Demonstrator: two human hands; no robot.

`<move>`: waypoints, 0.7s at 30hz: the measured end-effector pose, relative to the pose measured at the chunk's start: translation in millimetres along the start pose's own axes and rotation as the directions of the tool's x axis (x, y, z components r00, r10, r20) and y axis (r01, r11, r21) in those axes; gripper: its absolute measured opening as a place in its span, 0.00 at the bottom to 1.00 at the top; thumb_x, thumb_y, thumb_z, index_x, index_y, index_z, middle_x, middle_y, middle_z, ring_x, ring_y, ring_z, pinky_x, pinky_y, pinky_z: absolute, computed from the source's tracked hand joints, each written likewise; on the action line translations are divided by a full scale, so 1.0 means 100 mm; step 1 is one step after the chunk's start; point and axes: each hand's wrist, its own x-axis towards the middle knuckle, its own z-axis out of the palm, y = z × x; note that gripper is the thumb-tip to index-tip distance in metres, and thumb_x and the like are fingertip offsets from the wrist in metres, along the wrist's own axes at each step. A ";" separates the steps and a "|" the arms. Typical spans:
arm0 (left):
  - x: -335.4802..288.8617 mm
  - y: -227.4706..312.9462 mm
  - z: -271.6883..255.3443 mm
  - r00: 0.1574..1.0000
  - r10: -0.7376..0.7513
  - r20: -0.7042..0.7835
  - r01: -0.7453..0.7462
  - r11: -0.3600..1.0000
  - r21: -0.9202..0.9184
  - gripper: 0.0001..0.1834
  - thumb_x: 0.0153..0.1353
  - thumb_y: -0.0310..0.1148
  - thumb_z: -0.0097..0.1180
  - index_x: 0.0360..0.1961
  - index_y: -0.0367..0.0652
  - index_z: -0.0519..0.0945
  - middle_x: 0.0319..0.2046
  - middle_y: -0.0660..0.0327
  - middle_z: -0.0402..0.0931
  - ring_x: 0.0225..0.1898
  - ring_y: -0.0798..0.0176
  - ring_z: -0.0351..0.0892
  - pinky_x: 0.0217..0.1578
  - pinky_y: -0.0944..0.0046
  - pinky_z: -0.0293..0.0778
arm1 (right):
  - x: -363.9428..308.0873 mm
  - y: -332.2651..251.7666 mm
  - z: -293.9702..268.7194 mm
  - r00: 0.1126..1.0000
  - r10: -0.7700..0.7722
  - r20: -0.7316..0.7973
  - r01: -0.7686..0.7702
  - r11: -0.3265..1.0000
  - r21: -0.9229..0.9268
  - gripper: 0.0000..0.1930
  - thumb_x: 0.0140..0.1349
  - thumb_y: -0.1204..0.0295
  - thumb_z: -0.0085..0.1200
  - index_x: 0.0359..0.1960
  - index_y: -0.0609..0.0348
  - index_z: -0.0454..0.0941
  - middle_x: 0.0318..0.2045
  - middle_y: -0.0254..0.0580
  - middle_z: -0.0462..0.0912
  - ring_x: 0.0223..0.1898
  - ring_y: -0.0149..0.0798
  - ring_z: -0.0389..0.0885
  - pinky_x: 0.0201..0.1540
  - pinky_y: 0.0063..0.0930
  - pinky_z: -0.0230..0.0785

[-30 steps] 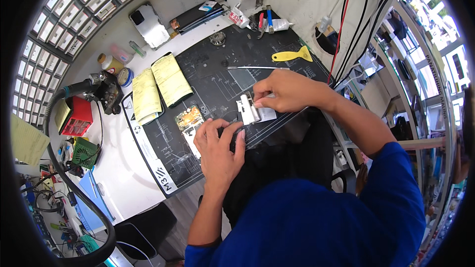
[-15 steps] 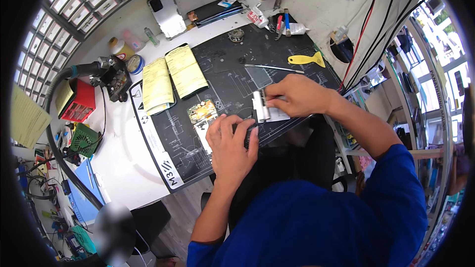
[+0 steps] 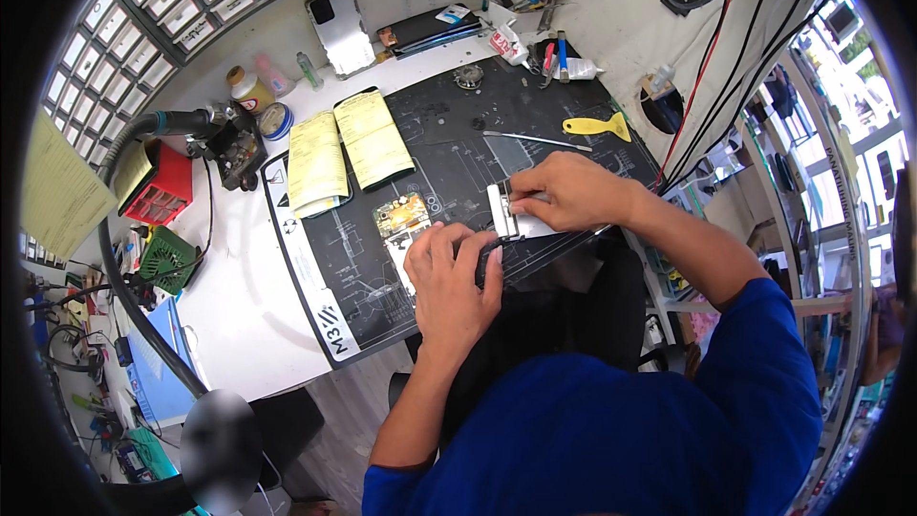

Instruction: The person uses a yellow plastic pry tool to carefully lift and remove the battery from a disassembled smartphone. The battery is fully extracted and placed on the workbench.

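Note:
Above the front edge of a black work mat (image 3: 449, 119), my right hand (image 3: 576, 193) pinches a small silver-white piece (image 3: 499, 213) with a dark line along it. Its exact kind is not clear, and my fingers cover its right side. Just left of it, my left hand (image 3: 447, 277) has bent fingers, with the thumb close to the forefinger around something dark that I cannot make out. Beside the left fingers lies an opened phone (image 3: 403, 215), its green and gold circuit board showing. The left hand hides the phone's lower end.
Two phones under yellow paper slips (image 3: 317, 164) lie left of the opened phone. Beyond my right hand are a thin metal tool (image 3: 537, 140) and a yellow scraper (image 3: 599, 126). A black flexible arm (image 3: 115, 258) curves along the left. Tubes and a blue pen (image 3: 563, 55) lie at the back.
The whole view has shifted slightly. My right fingers have moved a little on the silver-white piece, which shows a different side. The left hand stays about where it was.

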 end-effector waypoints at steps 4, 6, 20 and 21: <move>-0.01 -0.02 -0.01 1.000 0.006 -0.009 -0.006 1.000 -0.011 0.12 0.68 0.36 0.69 0.51 0.52 0.87 0.54 0.60 0.76 0.69 0.45 0.66 0.71 0.44 0.60 | -0.12 0.05 0.00 0.995 0.059 -0.076 -0.047 0.988 0.146 0.10 0.70 0.63 0.63 0.41 0.57 0.87 0.35 0.50 0.91 0.39 0.56 0.90 0.45 0.45 0.79; -0.02 -0.02 0.01 1.000 0.006 -0.011 -0.007 1.000 -0.013 0.12 0.68 0.36 0.69 0.51 0.52 0.87 0.54 0.60 0.76 0.69 0.44 0.66 0.71 0.44 0.60 | -0.22 0.06 -0.03 0.982 0.145 -0.121 -0.109 0.959 0.261 0.10 0.70 0.64 0.64 0.42 0.58 0.87 0.36 0.49 0.91 0.39 0.54 0.90 0.45 0.42 0.79; 0.02 0.03 0.01 1.000 -0.013 0.008 0.012 0.998 0.057 0.12 0.68 0.37 0.68 0.51 0.50 0.89 0.53 0.58 0.76 0.67 0.44 0.66 0.71 0.44 0.61 | -0.67 0.28 -0.18 0.988 0.150 -0.044 -0.147 0.986 0.075 0.12 0.70 0.63 0.64 0.39 0.60 0.85 0.32 0.53 0.87 0.36 0.61 0.86 0.38 0.48 0.74; 0.02 0.03 0.01 1.000 -0.013 0.009 0.012 0.998 0.061 0.12 0.69 0.37 0.68 0.51 0.50 0.89 0.53 0.58 0.76 0.67 0.44 0.66 0.70 0.44 0.61 | -0.65 0.26 -0.15 0.992 0.108 -0.058 -0.106 0.994 0.038 0.12 0.70 0.63 0.64 0.39 0.60 0.84 0.31 0.53 0.87 0.35 0.61 0.86 0.38 0.48 0.73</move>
